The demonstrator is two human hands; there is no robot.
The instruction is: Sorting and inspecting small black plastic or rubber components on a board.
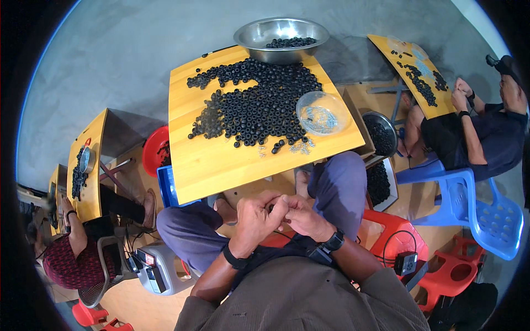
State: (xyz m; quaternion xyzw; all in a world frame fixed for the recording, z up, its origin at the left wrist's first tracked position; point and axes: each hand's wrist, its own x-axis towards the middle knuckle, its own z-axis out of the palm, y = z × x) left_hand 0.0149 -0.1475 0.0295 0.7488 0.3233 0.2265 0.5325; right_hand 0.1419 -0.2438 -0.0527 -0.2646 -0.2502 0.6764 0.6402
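Observation:
My left hand [257,216] and my right hand [307,217] meet above my lap, just off the near edge of the yellow table [221,171]. Both are closed, with fingers and thumbs pressed together. A small dark bit shows between them, mostly hidden, and I cannot make out its kind. On the tabletop lies a wide spread of small black ring-shaped parts [259,110]. A clear round tub [338,118] with small shiny metal pieces stands at the right edge. Some loose metal pieces [301,148] lie beside it.
A large steel bowl [243,41] holding black parts stands at the table's far edge. Right of the table are a bowl [393,138] and a box [393,190] of black parts. A red basin [152,149] sits left. Co-workers sit at tables on both sides; a blue chair [458,193] stands right.

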